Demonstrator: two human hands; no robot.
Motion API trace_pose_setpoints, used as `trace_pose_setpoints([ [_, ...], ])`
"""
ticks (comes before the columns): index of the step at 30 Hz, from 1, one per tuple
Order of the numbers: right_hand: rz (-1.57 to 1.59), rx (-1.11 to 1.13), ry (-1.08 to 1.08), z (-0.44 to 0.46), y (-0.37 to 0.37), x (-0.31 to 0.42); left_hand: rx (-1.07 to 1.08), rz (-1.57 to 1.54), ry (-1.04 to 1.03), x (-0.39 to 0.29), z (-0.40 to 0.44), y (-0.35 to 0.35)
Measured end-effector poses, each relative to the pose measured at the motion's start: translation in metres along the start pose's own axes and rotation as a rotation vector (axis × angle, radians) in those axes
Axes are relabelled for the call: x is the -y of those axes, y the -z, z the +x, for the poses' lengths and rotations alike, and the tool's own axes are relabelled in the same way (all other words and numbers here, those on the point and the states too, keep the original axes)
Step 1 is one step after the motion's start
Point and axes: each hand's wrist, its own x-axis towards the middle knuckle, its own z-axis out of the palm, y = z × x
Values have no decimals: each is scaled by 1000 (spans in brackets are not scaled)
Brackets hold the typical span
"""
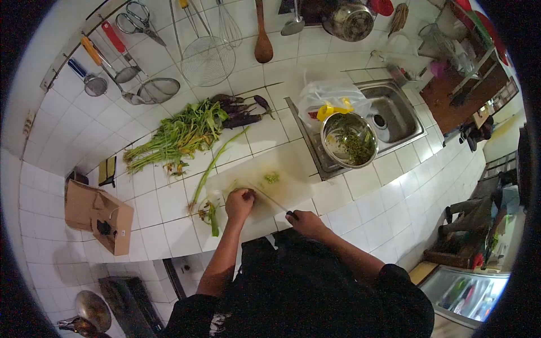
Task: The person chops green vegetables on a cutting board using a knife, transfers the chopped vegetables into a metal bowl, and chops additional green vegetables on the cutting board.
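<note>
My left hand (241, 204) rests on the white cutting board (296, 163) with its fingers curled down. A short piece of green stalk (231, 185) shows beside its knuckles, and the rest is hidden under the fingers. In my right hand (307, 223) is a knife (271, 199), gripped by its black handle, with the blade slanting toward my left fingertips. A small heap of chopped green pieces (272, 178) lies on the board beyond the blade. Left of the board are a long green stalk (215, 163) and some leafy trimmings (211, 217).
Leafy greens (183, 132) and dark purple eggplants (242, 120) lie at the back. A steel bowl (324, 147) with greens stands by the sink (414, 115), near a plastic bag (321, 93). A cardboard box (121, 219) is at left. Utensils hang on the wall.
</note>
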Motion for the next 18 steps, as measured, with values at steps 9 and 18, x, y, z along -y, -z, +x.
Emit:
trace_pose_setpoints([
  [9, -64, -114, 0, 15, 12, -12, -48, -83, -98, 7, -16, 2],
  [18, -56, -196, -67, -15, 35, 1, -102, 5, 75, -40, -7, 1],
])
